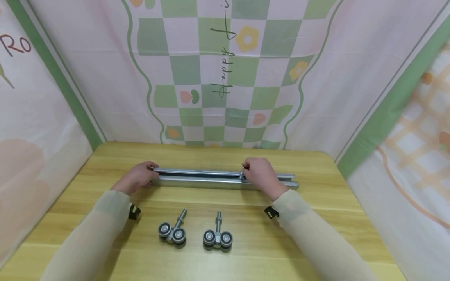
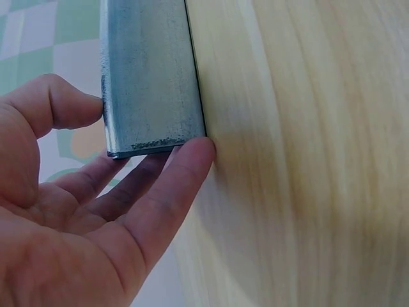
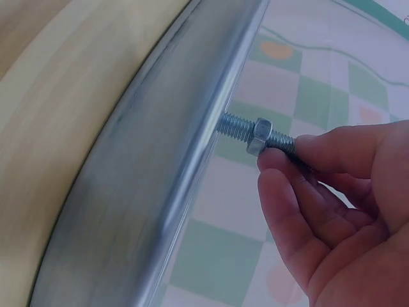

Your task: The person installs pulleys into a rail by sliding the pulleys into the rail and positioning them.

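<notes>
A long galvanized steel track (image 1: 202, 182) lies crosswise on the table, its slot facing up. At its left end is my left hand (image 1: 140, 175). In the left wrist view, that hand (image 2: 96, 211) holds the track's end (image 2: 150, 96), thumb on the upper edge and fingers across the end and lower corner. My right hand (image 1: 261, 173) is over the track's right half. Its thumb and fingers (image 3: 339, 150) pinch the tip of a threaded bolt (image 3: 236, 126) that sticks up out of the slot and carries a hex nut (image 3: 259, 137). Whatever sits below the bolt is hidden inside the track.
Two roller trolleys lie on the wooden table (image 1: 281, 249) in front of the track: a tilted left one (image 1: 172, 233) and a right one (image 1: 218, 236) with its bolt pointing away. A patterned curtain (image 1: 218, 70) hangs behind the table, with fabric on both sides.
</notes>
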The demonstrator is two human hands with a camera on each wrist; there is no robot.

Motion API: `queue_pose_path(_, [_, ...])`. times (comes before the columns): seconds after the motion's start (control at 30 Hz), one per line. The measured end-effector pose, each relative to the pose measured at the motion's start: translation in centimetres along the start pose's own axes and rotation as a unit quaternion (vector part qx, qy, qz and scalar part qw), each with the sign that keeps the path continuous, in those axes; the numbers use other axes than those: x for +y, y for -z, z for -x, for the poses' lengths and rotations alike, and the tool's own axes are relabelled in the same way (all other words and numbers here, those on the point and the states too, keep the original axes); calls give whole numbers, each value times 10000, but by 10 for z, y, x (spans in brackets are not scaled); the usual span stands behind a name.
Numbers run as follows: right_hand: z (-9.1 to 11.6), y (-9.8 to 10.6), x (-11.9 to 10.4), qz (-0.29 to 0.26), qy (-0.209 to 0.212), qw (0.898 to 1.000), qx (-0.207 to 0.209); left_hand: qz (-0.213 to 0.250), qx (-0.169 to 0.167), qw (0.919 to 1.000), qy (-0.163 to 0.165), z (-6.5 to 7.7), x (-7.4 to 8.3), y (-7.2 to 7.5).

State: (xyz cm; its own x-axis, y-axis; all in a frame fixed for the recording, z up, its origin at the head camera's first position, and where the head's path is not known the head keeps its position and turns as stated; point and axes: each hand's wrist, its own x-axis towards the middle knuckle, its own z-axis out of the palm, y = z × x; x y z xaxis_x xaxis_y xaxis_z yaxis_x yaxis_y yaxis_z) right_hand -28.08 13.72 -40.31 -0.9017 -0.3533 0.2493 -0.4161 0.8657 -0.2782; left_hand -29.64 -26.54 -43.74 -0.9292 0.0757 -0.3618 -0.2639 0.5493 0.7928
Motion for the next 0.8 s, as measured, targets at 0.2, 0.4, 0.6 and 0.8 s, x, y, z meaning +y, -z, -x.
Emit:
queue_pose_path(0.2, [-8, -5, -13, 2, 86, 9999, -93, -44, 41, 10000, 53, 2, 3, 0])
queue_pose_path(0.4, [-13, -9, -22, -108, 37, 9998, -167, -99, 47, 9999, 127, 3, 4, 1])
queue_pose_path(0.6, [-18, -14, -28, -116, 36, 9996, -242, -108, 36, 9999, 98, 2, 3, 1])
queue_pose_path(0.8, [-22, -18, -36, -188, 114, 9995, -246, -101, 0, 9999, 97, 3, 2, 0])
